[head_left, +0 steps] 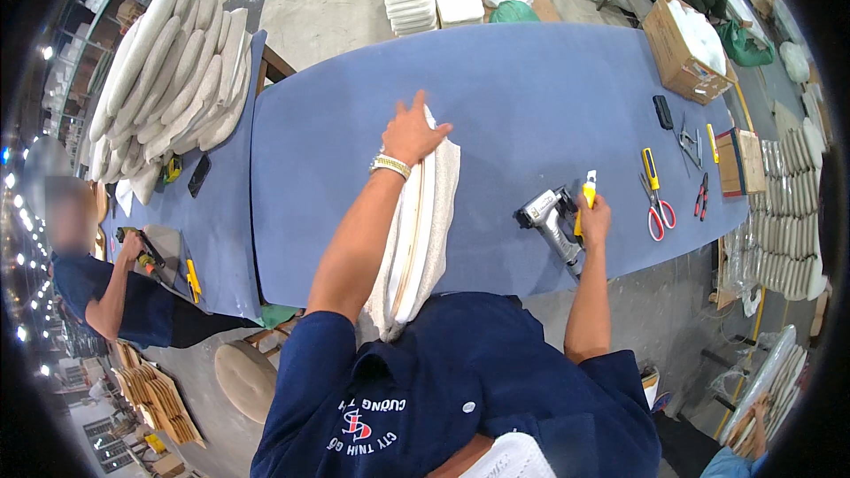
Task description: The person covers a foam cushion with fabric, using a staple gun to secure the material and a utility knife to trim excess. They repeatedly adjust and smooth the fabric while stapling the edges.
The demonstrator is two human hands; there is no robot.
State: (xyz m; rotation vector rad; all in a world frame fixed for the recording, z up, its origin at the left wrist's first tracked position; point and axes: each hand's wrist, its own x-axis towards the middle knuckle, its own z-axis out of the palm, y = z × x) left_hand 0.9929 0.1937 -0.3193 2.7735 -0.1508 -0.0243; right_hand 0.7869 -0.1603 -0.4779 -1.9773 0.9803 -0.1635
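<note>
Upholstered seat panel [423,230] being pinned by left hand [409,134], fingers spread. Right hand [591,217] being wrapped round pneumatic stapler [551,219]. Likely stiff-cored, soft-faced; best gripped at far edge.

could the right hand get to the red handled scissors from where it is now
Probably yes. The right hand, holding a yellow utility knife beside the staple gun, has the red-handled scissors just to its right on the blue table, with bare tabletop between. It would need to free its fingers first.
</note>
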